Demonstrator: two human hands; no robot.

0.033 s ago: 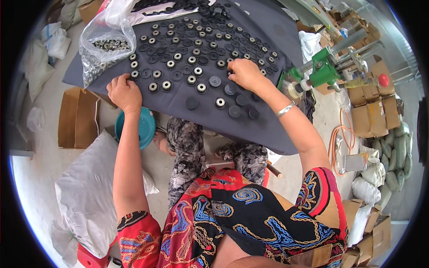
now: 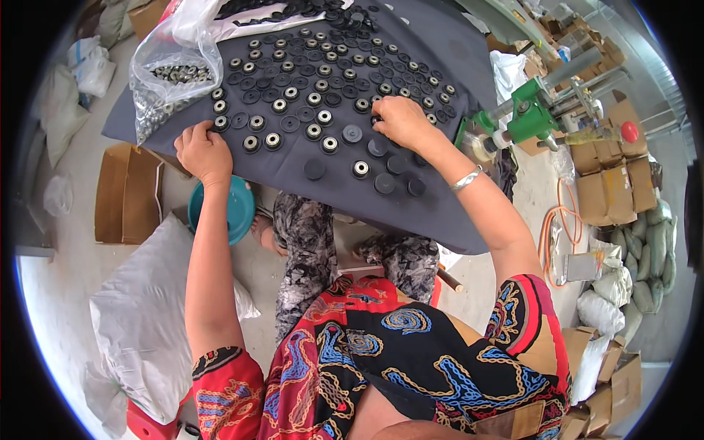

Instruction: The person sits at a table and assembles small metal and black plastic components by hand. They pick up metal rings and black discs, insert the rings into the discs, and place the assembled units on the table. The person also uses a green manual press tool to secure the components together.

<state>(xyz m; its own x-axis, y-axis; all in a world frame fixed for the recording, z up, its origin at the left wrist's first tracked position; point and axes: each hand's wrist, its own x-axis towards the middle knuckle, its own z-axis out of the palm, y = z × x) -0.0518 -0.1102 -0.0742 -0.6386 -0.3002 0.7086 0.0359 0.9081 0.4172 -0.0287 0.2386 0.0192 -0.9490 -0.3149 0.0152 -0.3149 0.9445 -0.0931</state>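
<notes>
Black discs (image 2: pixel 273 141), many with a silver bearing seated in the middle, lay spread across the dark grey, cloth-covered worktop (image 2: pixel 447 209), as we saw in the head view. Most of them stood in loose rows between the far edge and the middle. Closer to the near edge we found several plain dark caps (image 2: pixel 383 183), with one bearing-fitted disc among them.

The left hand (image 2: pixel 204 152) was at the near edge, toward the left corner, its fingers bent and close together. Its fingertips were right beside a bearing-fitted disc; we could not tell whether they touched or gripped it. The right hand (image 2: pixel 402 122) was over the worktop's right half, thumb and fingers drawn in around a dark piece (image 2: pixel 376 118) largely hidden by them, so we could not tell how firmly it was pinched. A silver bracelet (image 2: pixel 467 178) circled that wrist.

By the left edge we saw a clear plastic bag (image 2: pixel 172 92) of loose bearings, and at the far edge a heap of small black parts (image 2: pixel 352 20). Beyond the right edge stood a green machine (image 2: pixel 524 121) with a red knob (image 2: pixel 629 132). A teal basin (image 2: pixel 246 209) was on the floor below the near edge.
</notes>
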